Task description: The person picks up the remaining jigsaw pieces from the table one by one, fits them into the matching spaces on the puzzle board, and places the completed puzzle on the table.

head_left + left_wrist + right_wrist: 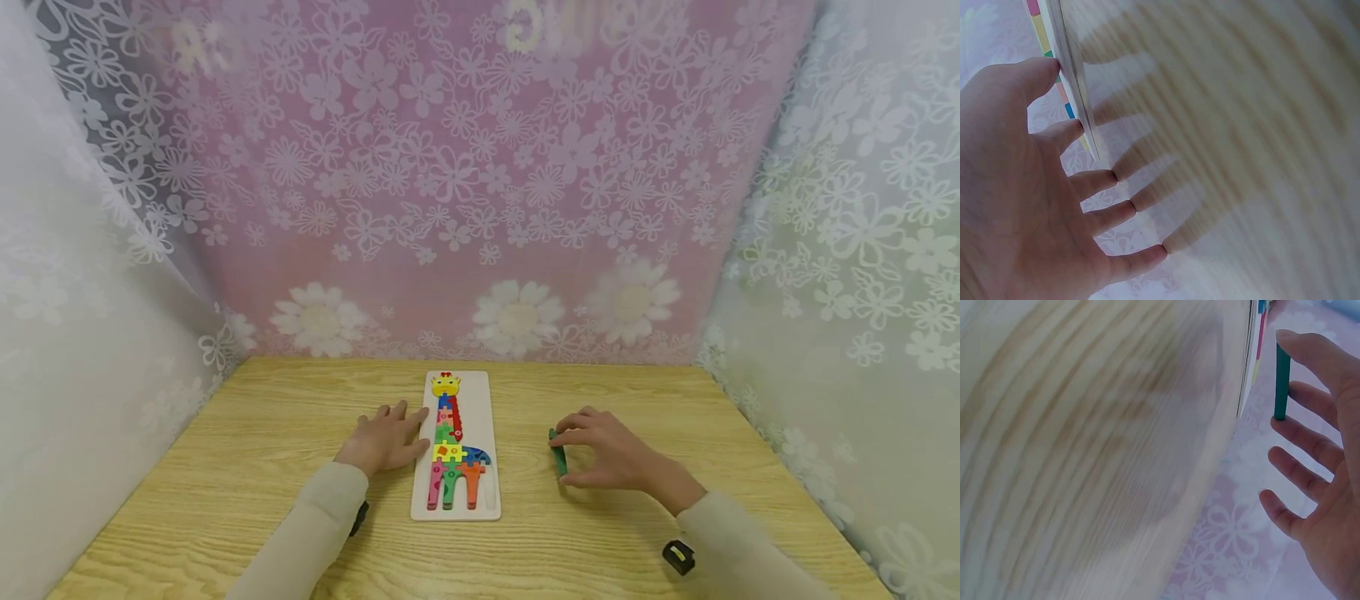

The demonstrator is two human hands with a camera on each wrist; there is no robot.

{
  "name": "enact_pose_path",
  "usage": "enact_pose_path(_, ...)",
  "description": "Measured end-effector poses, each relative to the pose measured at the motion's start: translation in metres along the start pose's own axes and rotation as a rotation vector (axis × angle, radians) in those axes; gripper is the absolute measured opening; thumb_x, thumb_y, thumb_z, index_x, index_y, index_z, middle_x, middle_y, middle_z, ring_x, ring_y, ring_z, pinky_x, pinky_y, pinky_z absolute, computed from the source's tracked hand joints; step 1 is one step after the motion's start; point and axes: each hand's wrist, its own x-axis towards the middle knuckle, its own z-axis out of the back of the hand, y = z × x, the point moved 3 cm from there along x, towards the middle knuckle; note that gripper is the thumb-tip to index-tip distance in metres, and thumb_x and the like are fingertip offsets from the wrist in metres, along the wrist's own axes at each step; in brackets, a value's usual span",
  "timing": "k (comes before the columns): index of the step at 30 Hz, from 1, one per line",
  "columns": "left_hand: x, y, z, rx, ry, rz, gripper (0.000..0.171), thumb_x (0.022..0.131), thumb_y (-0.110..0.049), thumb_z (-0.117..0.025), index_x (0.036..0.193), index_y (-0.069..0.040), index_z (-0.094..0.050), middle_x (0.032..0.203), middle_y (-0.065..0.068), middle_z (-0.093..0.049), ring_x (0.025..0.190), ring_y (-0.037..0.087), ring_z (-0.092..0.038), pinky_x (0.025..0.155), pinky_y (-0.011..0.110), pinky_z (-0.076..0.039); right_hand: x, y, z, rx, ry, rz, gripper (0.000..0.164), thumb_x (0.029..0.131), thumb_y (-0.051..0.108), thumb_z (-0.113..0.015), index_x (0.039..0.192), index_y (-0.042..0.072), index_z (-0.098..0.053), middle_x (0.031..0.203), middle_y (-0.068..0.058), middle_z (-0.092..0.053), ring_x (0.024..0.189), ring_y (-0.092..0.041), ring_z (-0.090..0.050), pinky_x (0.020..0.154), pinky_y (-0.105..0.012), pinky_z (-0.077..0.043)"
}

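Observation:
A white puzzle board [476,400] lies on the table, filled with colourful giraffe pieces: a yellow head, a neck of several colours, a body and legs. At its lower right, one leg-shaped slot [491,487] shows bare white. My left hand [380,439] rests beside the board with fingers spread; its thumb and index finger touch the board's left edge, as the left wrist view also shows. To the right of the board, my right hand [609,450] pinches a green puzzle piece [1282,381] by its two ends between thumb and fingers, the other fingers loosely extended.
The wood-grain table [300,392] runs back to a pink flowered curtain [450,208], with pale flowered cloth at both sides. A black wrist device [678,557] sits by the right sleeve, and another shows by the left sleeve.

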Motion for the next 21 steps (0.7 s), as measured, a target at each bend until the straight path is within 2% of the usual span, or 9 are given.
enact_pose_path(15,-0.002,-0.003,0.002,0.002,0.002,-0.004,0.068,0.104,-0.058,-0.048,0.162,-0.026,-0.035,0.168,0.018,-0.033,0.15,0.05,-0.035,0.115,0.077,-0.03,0.025,0.023,-0.017,0.05,0.02,0.034,0.043,0.082,0.039,-0.087,0.117,0.017,-0.078,0.12,-0.002,-0.071,0.106,-0.018,-0.057,0.081,-0.039,-0.047)
enact_pose_path(21,-0.002,-0.003,0.002,-0.005,0.004,0.001,0.068,0.104,-0.058,-0.047,0.163,-0.026,-0.034,0.169,0.018,-0.031,0.151,0.05,-0.034,0.116,0.077,-0.028,0.035,0.032,-0.021,0.057,0.084,-0.005,0.045,0.083,0.043,-0.084,0.121,0.019,-0.077,0.124,0.0,-0.071,0.11,-0.018,-0.059,0.085,-0.041,-0.049)
